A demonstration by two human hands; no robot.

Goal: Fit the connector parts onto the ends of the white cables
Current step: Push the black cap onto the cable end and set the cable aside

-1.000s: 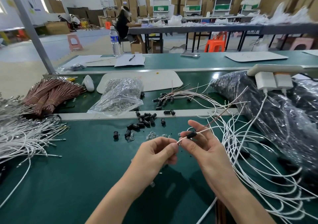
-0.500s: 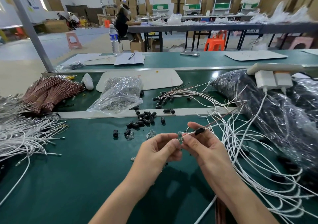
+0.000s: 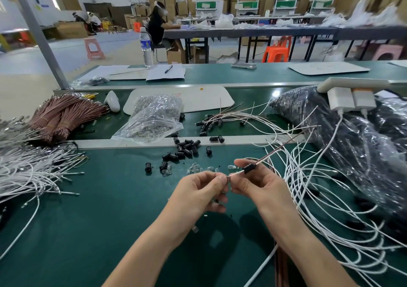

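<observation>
The right hand (image 3: 262, 184) pinches a white cable (image 3: 236, 173) at its black sleeve (image 3: 250, 168); the left hand (image 3: 198, 191) pinches a small part (image 3: 228, 179) at the cable's tip.

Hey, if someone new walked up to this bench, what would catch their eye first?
Dead centre, the left hand and right hand pinch one white cable with a black connector part threaded on it. Behind them loose black parts scatter over the green mat, and a tangle of white cables sprawls at the right.
</observation>
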